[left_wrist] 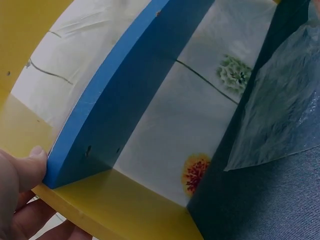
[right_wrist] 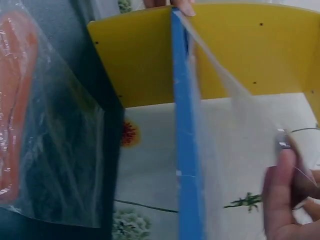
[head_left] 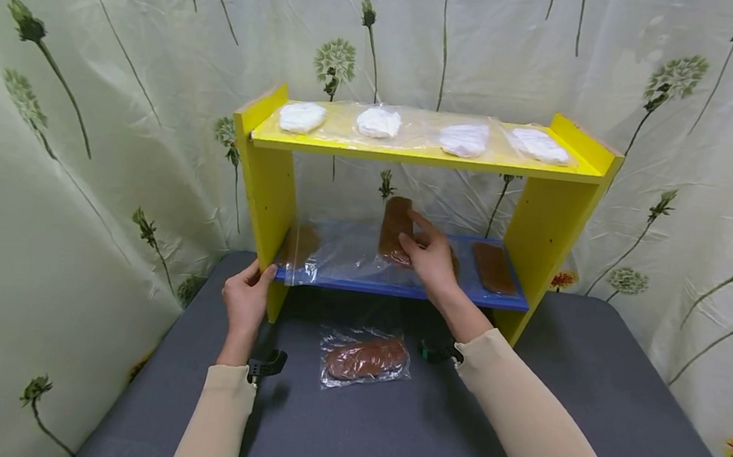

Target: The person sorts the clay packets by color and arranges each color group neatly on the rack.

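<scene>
A small yellow shelf unit (head_left: pixel 268 198) with a blue lower board (head_left: pixel 360 286) stands on the dark table. My right hand (head_left: pixel 432 257) pinches a flat brown slab (head_left: pixel 395 224) in a clear plastic bag, tilted up above the blue board. More of that bag's film stretches leftward along the board. My left hand (head_left: pixel 247 298) grips the unit's left side panel, its thumb (left_wrist: pixel 31 170) at the blue board's end and its fingers round the outside. Another brown slab (head_left: pixel 300 245) lies at the board's left, one (head_left: pixel 494 268) at its right. One behind my right hand is partly hidden.
Several white bagged lumps (head_left: pixel 378 122) lie along the yellow top board (head_left: pixel 415 160). In front of the unit, a bagged reddish-brown slab (head_left: pixel 367 358) rests on the dark table (head_left: pixel 342 444). A flower-patterned curtain (head_left: pixel 178 34) hangs close behind and at the sides.
</scene>
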`<state>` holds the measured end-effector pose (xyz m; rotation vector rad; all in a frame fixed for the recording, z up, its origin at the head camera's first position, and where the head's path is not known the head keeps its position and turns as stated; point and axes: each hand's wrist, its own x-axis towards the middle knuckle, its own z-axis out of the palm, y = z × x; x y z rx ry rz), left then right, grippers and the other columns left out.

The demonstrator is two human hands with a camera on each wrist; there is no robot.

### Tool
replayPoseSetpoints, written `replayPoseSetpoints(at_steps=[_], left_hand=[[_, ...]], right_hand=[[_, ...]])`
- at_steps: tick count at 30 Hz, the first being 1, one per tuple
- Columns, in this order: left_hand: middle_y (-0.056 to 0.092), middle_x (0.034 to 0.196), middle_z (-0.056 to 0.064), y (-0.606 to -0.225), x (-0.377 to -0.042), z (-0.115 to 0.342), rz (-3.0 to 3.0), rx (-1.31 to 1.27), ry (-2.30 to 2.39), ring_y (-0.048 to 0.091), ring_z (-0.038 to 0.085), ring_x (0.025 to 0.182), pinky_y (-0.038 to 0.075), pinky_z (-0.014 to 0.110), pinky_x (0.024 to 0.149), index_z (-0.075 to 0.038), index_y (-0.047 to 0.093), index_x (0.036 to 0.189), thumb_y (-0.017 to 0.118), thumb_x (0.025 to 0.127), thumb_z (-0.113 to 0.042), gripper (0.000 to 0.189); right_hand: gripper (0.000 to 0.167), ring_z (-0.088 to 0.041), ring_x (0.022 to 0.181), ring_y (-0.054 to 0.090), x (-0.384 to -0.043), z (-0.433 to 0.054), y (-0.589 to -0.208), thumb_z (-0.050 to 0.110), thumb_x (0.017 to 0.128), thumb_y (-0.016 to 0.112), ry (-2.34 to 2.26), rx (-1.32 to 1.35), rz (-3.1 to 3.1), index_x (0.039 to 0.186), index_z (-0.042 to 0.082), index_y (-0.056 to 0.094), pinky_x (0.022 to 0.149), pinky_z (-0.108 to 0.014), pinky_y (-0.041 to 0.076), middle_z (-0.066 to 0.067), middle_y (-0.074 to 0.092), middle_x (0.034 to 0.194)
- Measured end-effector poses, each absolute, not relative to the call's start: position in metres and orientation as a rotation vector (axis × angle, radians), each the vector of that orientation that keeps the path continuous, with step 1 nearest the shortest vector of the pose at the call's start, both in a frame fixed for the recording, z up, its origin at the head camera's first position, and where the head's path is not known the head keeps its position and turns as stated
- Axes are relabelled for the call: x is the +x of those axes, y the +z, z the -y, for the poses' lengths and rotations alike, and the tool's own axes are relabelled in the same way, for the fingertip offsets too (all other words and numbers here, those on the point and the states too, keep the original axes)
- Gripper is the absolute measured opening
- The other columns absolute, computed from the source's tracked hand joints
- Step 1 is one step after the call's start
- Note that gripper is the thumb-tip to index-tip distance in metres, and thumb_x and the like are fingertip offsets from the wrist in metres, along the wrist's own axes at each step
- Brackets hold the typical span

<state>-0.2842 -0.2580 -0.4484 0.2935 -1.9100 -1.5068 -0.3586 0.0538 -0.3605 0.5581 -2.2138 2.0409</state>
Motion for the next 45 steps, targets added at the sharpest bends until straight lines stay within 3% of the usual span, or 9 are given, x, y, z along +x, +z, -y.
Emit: replayPoseSetpoints(at_steps=[6,12,19,24,27,31,35,41,45], left_hand=[[0.07,0.121,0.012,-0.449,-0.284,0.257,1.921,0.325,-1.516,0.069,0.029,0.104,0.055,0.048,0.091,-0.013,0.069,0.131,0.073,0.093,-0.036,0.045],[0.07,0.122,0.013,-0.448,-0.284,0.258,1.92,0.315,-1.513,0.069,0.03,0.105,0.055,0.049,0.092,-0.012,0.068,0.132,0.073,0.093,-0.035,0.045],[0.07,0.121,0.013,-0.447,-0.283,0.259,1.919,0.317,-1.506,0.069,0.03,0.104,0.055,0.048,0.091,-0.012,0.069,0.132,0.073,0.093,-0.034,0.044],[0.071,0.119,0.014,-0.447,-0.283,0.258,1.92,0.31,-1.503,0.069,0.03,0.103,0.056,0.048,0.089,-0.011,0.069,0.131,0.074,0.093,-0.033,0.043],[0.071,0.119,0.014,-0.447,-0.282,0.258,1.92,0.304,-1.505,0.069,0.03,0.102,0.056,0.049,0.089,-0.011,0.069,0.13,0.074,0.093,-0.032,0.043],[0.071,0.118,0.013,-0.447,-0.282,0.259,1.913,0.295,-1.502,0.069,0.029,0.1,0.056,0.049,0.089,-0.011,0.07,0.129,0.074,0.093,-0.032,0.042],[0.071,0.118,0.013,-0.448,-0.281,0.261,1.905,0.285,-1.499,0.068,0.028,0.099,0.056,0.049,0.089,-0.01,0.071,0.129,0.074,0.093,-0.033,0.043],[0.071,0.119,0.013,-0.45,-0.28,0.26,1.929,0.289,-1.493,0.069,0.028,0.1,0.056,0.048,0.088,-0.011,0.07,0.13,0.073,0.093,-0.037,0.045],[0.071,0.119,0.013,-0.449,-0.28,0.259,1.925,0.292,-1.483,0.069,0.028,0.099,0.056,0.048,0.087,-0.011,0.069,0.13,0.073,0.093,-0.037,0.046]], right_hand=[[0.066,-0.026,0.096,0.07,-0.357,-0.05,-0.372,0.013,0.097,0.069,1.894,0.509,2.464,0.156,0.013,0.038,0.078,-0.035,0.059,-0.021,0.055,0.137],[0.055,-0.022,0.069,0.064,-0.355,-0.05,-0.375,0.018,0.092,0.074,1.336,0.626,2.609,0.143,0.004,0.057,0.061,-0.035,0.052,-0.014,0.071,0.106],[0.038,-0.036,0.122,0.055,-0.343,-0.049,-0.374,0.024,0.095,0.071,0.8,0.78,2.653,0.129,0.008,0.069,0.098,-0.055,0.047,-0.017,0.059,0.137],[0.043,-0.023,0.073,0.063,-0.337,-0.051,-0.379,0.023,0.101,0.063,0.589,0.927,2.736,0.142,0.011,0.06,0.063,-0.04,0.051,-0.018,0.052,0.146],[0.044,-0.02,0.061,0.056,-0.336,-0.052,-0.382,0.021,0.101,0.062,0.528,0.948,2.748,0.144,0.013,0.058,0.054,-0.036,0.043,-0.018,0.052,0.146],[0.043,-0.028,0.088,0.066,-0.336,-0.051,-0.385,0.021,0.101,0.063,0.464,0.968,2.731,0.143,0.014,0.059,0.063,-0.037,0.048,-0.016,0.055,0.144],[0.043,-0.035,0.113,0.063,-0.336,-0.05,-0.387,0.022,0.102,0.06,0.434,1.001,2.709,0.144,0.013,0.058,0.076,-0.047,0.055,-0.017,0.055,0.143],[0.043,-0.035,0.129,0.054,-0.333,-0.053,-0.393,0.024,0.103,0.059,0.399,0.99,2.669,0.145,0.013,0.057,0.092,-0.055,0.052,-0.017,0.053,0.145],[0.043,-0.037,0.129,0.053,-0.332,-0.055,-0.394,0.023,0.103,0.059,0.385,0.989,2.645,0.144,0.013,0.058,0.093,-0.055,0.052,-0.019,0.053,0.145]])
